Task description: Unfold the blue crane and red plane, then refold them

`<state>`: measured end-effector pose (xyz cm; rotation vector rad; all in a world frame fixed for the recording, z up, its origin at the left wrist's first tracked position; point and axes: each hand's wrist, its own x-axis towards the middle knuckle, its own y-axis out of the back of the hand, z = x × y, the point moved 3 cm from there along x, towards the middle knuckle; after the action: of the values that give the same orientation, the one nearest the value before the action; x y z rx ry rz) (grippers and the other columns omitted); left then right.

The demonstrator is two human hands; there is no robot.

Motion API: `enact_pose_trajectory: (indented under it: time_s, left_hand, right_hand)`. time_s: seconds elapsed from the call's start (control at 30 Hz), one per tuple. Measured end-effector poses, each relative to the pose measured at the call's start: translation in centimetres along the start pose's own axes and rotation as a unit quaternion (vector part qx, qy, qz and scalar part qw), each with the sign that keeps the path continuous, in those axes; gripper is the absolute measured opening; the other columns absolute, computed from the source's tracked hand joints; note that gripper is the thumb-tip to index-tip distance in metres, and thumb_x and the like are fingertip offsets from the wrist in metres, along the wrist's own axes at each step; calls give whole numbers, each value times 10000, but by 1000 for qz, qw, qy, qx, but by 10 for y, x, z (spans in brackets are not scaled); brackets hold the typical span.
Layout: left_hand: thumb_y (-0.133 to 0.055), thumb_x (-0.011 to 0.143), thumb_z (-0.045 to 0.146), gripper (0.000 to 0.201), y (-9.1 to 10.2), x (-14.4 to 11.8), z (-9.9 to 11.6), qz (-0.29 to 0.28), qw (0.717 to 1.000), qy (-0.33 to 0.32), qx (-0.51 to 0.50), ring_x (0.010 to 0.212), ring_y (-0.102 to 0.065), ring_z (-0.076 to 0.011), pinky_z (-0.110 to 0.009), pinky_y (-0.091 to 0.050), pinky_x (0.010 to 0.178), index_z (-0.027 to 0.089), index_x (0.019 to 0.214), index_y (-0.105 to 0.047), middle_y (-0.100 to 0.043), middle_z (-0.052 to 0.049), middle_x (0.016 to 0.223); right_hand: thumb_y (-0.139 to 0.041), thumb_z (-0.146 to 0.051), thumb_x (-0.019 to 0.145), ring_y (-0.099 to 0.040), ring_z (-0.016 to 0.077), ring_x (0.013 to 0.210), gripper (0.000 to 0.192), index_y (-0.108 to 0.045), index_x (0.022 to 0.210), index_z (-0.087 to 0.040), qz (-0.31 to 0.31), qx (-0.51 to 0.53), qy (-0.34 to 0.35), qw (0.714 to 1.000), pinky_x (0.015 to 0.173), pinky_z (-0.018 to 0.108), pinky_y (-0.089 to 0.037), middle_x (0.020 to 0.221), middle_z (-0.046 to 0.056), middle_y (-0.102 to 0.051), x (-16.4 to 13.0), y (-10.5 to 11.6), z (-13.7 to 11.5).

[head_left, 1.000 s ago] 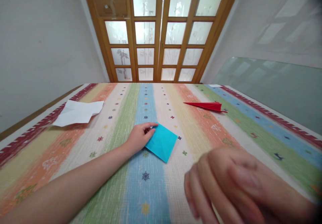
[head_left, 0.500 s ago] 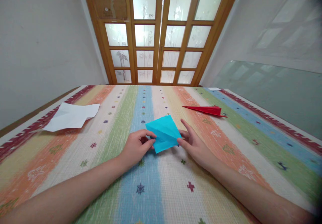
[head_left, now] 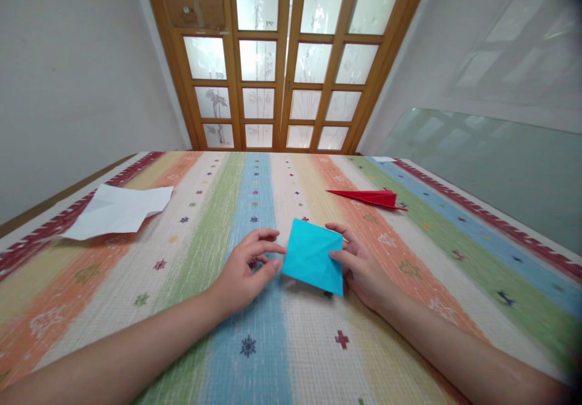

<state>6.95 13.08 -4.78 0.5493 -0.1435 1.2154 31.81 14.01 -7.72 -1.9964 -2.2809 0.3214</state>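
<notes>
Head view, white paper (head_left: 116, 210) left, red folded paper (head_left: 367, 197) beyond right hand (head_left: 361, 265)

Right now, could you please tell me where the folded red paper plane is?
The folded red paper plane lies right of centre on the striped tablecloth, beyond the right hand.

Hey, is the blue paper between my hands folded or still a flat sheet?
Folded: the blue paper shows a diagonal crease across its face, held by the right hand.
</notes>
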Motion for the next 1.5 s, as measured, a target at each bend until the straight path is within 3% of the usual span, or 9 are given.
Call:
enact_pose_trajectory:
  time_s: [0.1, 0.17, 0.4, 0.6, 0.87, 1.07, 1.23, 1.33, 1.5]
  left_hand:
    - [-579, 913, 192, 230, 6, 1, -4, 68, 997, 9, 23, 1183, -585, -233, -316, -562, 792, 237, 1110, -688, -565, -106, 1323]
    - [-564, 897, 142, 272, 6, 1, -4, 67, 995, -12, 71, 1179, -583, -232, -357, -555, 853, 239, 1126, -674, -575, -103, 1311]
    - [-540, 801, 34, 447, -9, -11, 9, -102, 959, -145, 221, 1369, -438, -296, -544, -381, 1108, 271, 1146, -700, -440, -102, 1496]
    - [-561, 819, 90, 414, -16, -15, 8, -195, 935, -142, 258, 1291, -514, -296, -567, -381, 1096, 261, 1172, -693, -500, -121, 1455]
    - [-631, 899, 350, 406, -20, -15, 11, -256, 914, -137, 284, 1164, -579, -298, -499, -456, 1018, 186, 1271, -642, -625, -146, 1282]
    - [-568, 965, 365, 300, -22, -15, 12, -253, 895, -179, 321, 1032, -625, -259, -437, -491, 931, 188, 1183, -670, -692, -114, 1097]
    - [-505, 1003, 311, 238, -23, -15, 10, -234, 880, -233, 341, 894, -642, -209, -356, -502, 828, 195, 1077, -700, -707, -82, 936]
    - [-519, 999, 326, 234, -24, -14, 8, -238, 870, -241, 359, 864, -639, -206, -346, -498, 794, 193, 1065, -700, -708, -70, 916]
    - [-526, 995, 345, 242, -23, -13, 9, -249, 864, -231, 372, 874, -640, -217, -361, -496, 795, 189, 1055, -702, -718, -65, 942]
  right_hand:
    - [-627, -201, 796, -584, 150, 672, 718, -356, 1449, -322, -45, -30, -4, 999, 558, 257, -456, 905, -1, -631, -3, -1, -4]
    - [-605, -172, 779, -550, 135, 624, 818, -280, 1513, -332, -83, -68, -2, 994, 524, 240, -417, 859, -17, -616, -6, -5, -8]
    - [-601, -177, 833, -551, 141, 672, 877, -160, 1579, -314, -155, -183, 22, 971, 552, 255, -431, 906, 2, -612, -17, -19, -16]
    - [-583, -228, 910, -601, 172, 820, 813, -149, 1591, -318, -159, -279, 86, 943, 685, 316, -507, 1067, 46, -627, -15, -17, -9]
    - [-589, -247, 910, -604, 207, 983, 674, -334, 1529, -327, -67, -385, 175, 904, 705, 340, -532, 1414, 103, -527, -10, -8, -9]
    - [-549, -321, 949, -621, 242, 991, 362, -587, 1299, -237, 38, -412, 190, 890, 689, 358, -521, 1236, 121, -638, -7, -3, -22]
    - [-525, -297, 980, -620, 216, 873, 178, -672, 1044, -218, -66, -486, 273, 827, 780, 379, -485, 937, 80, -683, -29, -24, -46]
    - [-609, -326, 938, -614, 218, 847, 137, -668, 994, -216, -214, -579, 228, 753, 722, 354, -459, 912, 68, -685, -48, -45, -52]
    - [-775, -331, 809, -617, 260, 913, 206, -644, 913, -211, -267, -667, 211, 663, 769, 390, -455, 990, 67, -696, -62, -57, -52]
